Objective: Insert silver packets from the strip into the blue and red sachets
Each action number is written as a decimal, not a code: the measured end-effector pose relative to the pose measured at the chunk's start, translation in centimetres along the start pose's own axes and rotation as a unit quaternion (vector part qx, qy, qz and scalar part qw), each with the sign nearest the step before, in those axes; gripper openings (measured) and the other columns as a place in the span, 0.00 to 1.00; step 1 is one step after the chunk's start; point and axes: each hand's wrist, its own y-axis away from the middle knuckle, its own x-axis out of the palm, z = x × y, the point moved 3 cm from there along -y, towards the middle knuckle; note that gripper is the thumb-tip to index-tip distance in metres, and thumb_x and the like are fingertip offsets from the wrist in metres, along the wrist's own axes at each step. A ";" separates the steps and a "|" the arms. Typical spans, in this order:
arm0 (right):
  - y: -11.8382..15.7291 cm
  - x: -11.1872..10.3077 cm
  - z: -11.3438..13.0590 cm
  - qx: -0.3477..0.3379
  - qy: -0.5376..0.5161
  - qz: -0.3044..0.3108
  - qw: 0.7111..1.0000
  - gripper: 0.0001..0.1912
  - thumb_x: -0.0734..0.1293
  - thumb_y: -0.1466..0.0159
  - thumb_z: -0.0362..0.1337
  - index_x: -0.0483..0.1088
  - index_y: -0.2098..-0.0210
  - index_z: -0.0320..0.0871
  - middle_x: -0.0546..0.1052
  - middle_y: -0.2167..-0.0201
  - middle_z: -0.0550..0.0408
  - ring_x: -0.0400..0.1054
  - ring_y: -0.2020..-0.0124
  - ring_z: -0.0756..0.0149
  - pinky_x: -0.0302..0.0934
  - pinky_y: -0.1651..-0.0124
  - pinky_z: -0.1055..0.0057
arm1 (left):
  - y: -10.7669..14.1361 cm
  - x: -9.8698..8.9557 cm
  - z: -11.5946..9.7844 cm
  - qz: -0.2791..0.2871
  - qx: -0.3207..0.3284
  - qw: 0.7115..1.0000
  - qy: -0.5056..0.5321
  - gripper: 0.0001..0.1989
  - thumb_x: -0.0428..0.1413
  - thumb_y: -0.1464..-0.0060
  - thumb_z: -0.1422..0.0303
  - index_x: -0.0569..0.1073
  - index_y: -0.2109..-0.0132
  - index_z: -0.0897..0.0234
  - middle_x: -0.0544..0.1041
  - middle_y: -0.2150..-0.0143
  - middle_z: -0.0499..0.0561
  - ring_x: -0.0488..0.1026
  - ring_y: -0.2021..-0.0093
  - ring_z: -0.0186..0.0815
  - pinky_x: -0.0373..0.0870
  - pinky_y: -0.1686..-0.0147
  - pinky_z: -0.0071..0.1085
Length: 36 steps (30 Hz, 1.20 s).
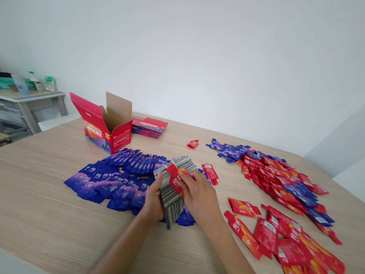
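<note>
My left hand (154,200) grips the left side of a thick bundle (172,197) with grey and dark stripes, which look like the edges of many thin layers; its exact kind is unclear. On top of this bundle lies a red sachet (175,180) with an orange print and white lettering, pinched by my right hand (199,197). Fingers partly cover the sachet. Beneath and to the left, rows of overlapping blue-purple sachets (107,183) are fanned out on the table (52,227). Single red sachets (210,173) rest just beyond my right hand.
An open red box (107,135) stands at the left, with flat stacked cartons (149,127) behind it. Loose red sachets (267,234) are scattered at the right, near a mixed red and blue heap (272,175). A side table (20,95) holds bottles.
</note>
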 end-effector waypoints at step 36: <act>0.7 -1.1 2.9 -0.122 -0.065 0.060 0.989 0.35 0.68 0.36 0.39 0.57 0.32 0.38 0.62 0.32 0.43 0.54 0.31 0.52 0.47 0.30 0.50 | 0.2 0.1 0.8 0.010 0.011 1.000 -0.011 0.25 0.53 0.38 0.49 0.79 0.49 0.66 0.82 0.52 0.58 0.74 0.41 0.50 0.68 0.39 0.44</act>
